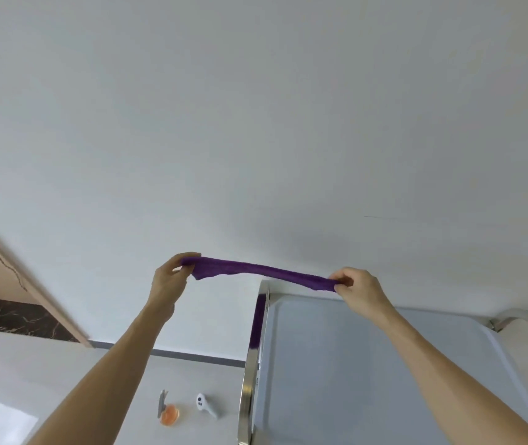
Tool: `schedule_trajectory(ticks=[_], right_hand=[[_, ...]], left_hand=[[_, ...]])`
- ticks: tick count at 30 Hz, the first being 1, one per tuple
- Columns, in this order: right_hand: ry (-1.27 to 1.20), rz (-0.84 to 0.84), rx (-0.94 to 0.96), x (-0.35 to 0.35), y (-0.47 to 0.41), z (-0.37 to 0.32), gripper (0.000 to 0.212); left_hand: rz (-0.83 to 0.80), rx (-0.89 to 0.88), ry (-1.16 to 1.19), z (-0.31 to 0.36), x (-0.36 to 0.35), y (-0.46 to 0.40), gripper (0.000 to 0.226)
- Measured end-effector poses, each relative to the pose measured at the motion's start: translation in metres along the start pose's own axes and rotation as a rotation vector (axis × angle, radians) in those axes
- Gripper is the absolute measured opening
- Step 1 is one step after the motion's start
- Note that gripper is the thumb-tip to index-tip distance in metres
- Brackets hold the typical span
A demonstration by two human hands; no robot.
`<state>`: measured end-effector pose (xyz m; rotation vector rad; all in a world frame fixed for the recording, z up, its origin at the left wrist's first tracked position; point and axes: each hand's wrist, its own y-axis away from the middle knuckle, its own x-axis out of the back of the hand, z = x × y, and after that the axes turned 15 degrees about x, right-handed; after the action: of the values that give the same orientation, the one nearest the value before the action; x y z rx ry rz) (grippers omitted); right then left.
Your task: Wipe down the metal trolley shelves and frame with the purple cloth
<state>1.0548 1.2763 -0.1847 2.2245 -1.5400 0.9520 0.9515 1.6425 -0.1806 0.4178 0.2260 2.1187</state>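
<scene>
The purple cloth (256, 272) is stretched out in the air between both hands, above the far end of the metal trolley. My left hand (172, 277) pinches its left end, my right hand (357, 289) pinches its right end. The trolley's top shelf (368, 364) is a flat grey metal tray at lower right. Its shiny frame rail (249, 374) runs down the left edge and reflects the purple cloth. A curved handle tube (525, 319) shows at the far right.
A white wall fills the upper view. On the light floor at lower middle lie an orange round object (170, 414) with a grey piece beside it, and a white handheld controller (205, 405). A wooden door frame (31, 293) and dark marble strip stand at left.
</scene>
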Motion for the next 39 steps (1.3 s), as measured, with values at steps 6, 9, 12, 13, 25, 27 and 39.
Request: schedule_trajectory(ticks=[6,9,12,13,25,27,39], right_hand=[[0.125,-0.155,-0.086,-0.069,0.047,0.038,0.032],[0.151,-0.308,-0.172,-0.099,0.083,0.060,0.034],[0.140,-0.396,-0.217,-0.117,0.109,0.072,0.035],[0.131,-0.433,-0.224,-0.121,0.113,0.074,0.034],[-0.640,-0.265,-0.474,-0.159,0.084,-0.012,0.030],[-0.843,-0.231,-0.538,-0.168,0.082,-0.026,0.027],[-0.898,-0.143,-0.594,-0.180,0.036,-0.029,0.033]], left_hand=[[-0.021,0.380,0.233,-0.097,-0.010,0.002,0.038],[-0.024,0.534,0.309,-0.150,-0.021,0.015,0.042],[-0.051,0.634,0.327,-0.187,-0.025,0.026,0.048],[-0.070,0.644,0.288,-0.194,-0.025,0.029,0.050],[-0.413,0.441,-0.114,-0.133,-0.053,0.058,0.029],[-0.529,0.504,0.020,-0.127,-0.066,0.068,0.035],[-0.554,0.571,0.103,-0.101,-0.093,0.036,0.037]])
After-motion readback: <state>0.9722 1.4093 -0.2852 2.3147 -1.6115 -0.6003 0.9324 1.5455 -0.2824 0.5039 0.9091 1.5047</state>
